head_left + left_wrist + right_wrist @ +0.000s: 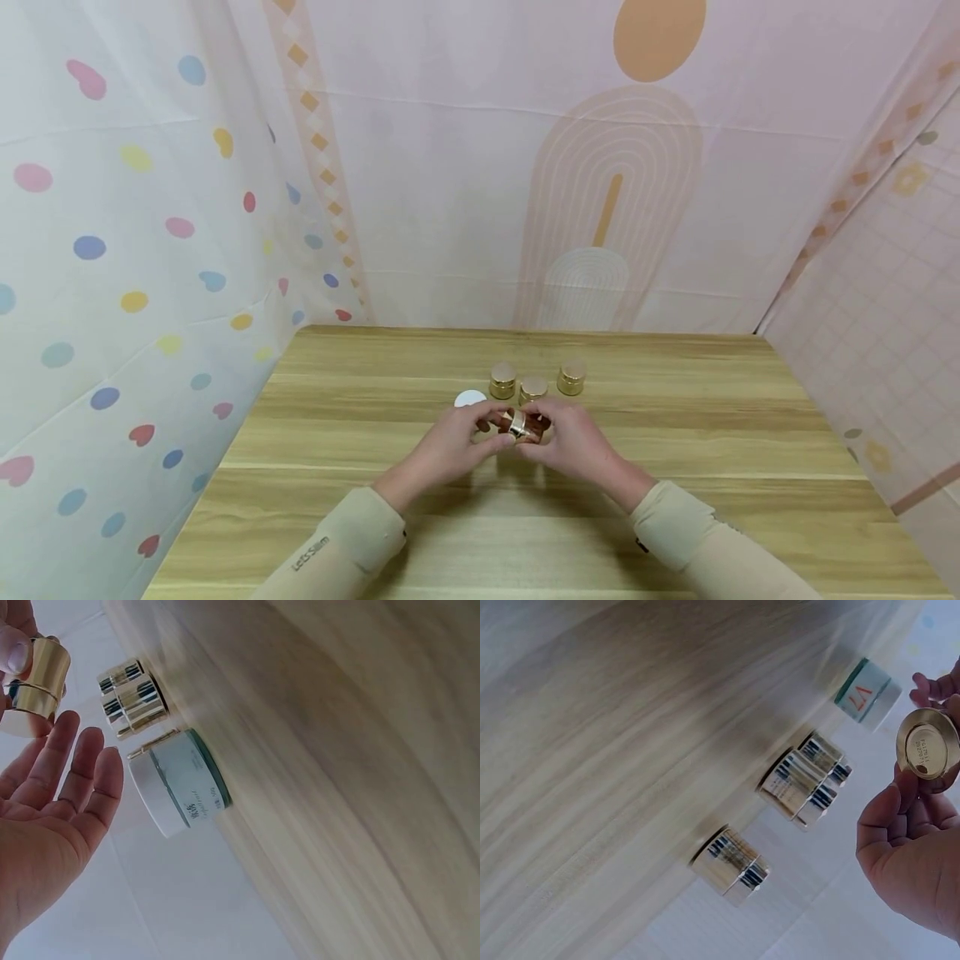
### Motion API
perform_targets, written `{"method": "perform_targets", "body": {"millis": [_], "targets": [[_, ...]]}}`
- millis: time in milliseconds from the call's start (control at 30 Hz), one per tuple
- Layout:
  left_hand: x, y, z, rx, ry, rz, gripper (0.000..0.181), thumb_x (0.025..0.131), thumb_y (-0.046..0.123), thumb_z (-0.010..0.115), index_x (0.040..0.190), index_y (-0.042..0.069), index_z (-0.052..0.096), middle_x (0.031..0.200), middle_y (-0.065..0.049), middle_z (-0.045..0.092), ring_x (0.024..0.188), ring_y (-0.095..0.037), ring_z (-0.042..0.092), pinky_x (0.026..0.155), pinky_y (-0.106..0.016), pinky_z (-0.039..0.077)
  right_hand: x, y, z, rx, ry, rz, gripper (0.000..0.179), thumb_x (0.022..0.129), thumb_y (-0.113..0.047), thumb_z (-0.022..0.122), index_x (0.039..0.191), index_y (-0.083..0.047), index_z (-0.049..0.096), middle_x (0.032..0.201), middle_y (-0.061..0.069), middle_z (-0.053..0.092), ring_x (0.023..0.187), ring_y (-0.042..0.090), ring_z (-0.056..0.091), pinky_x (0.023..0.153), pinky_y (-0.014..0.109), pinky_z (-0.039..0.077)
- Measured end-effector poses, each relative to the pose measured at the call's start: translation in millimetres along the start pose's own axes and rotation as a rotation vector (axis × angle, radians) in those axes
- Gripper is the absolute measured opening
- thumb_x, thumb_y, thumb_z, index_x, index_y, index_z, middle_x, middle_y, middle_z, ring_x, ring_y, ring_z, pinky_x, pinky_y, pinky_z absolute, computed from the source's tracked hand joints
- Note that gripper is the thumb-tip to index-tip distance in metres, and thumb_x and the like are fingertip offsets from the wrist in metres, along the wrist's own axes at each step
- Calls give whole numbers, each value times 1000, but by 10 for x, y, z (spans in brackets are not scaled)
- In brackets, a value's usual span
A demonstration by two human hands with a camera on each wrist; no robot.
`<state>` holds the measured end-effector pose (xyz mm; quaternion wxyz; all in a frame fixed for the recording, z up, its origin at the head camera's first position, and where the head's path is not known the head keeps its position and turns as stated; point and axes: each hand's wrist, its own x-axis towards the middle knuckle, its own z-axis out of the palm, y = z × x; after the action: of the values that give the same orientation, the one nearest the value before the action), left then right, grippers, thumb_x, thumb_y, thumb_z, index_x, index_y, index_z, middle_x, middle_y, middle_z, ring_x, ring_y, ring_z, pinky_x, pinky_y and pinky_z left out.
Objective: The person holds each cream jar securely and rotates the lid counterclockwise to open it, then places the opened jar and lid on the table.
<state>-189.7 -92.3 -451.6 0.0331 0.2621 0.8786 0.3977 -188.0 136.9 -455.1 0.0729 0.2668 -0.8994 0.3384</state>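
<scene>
Behind the hands (453, 442) stand jars (502, 381), two perhaps touching.

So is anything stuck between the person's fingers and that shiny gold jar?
Nothing visible: the left hand and right hand hold the gold jar. The white-lidded jar and three other gold jars stand farther back.

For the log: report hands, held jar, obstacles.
Left hand, right hand: both gripping. Held jar: raised, tipped sideways. Possible obstacles ahead: three gold jars, white-lidded jar.

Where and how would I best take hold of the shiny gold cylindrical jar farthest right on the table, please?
The shiny gold cylindrical jar is probably best gripped round its side wall, from the right: it stands upright, with the other standing gold jars left of it.
</scene>
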Motion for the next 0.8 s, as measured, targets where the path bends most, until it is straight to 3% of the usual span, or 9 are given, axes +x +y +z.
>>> {"method": "perform_targets", "body": {"millis": [200,500,800], "targets": [[24,12,0,37,-3,33,53,101,37,74,147,13,64,120,-3,77,110,-20,71,92,-41,59,-7,-22,-6,8,-15,-25,39,84,-14,90,120,-6,77,96,0,74,82,4,62,73,28,61],[18,0,25,117,-59,140,45,107,38,65,147,17,61,117,3,74,101,-10,68,91,-33,60,-38,-50,32,66,-77,-39,29,89,-14,87,116,-8,76,94,-2,77,79,-1,62,70,23,59],[42,21,72,111,-32,124,31,108,34,64,132,16,66,117,3,73,108,-12,66,97,-36,58,-31,-81,47,81,-42,-46,25,90,-12,86,112,-10,75,88,-6,73,79,-1,60,70,33,62]]}}
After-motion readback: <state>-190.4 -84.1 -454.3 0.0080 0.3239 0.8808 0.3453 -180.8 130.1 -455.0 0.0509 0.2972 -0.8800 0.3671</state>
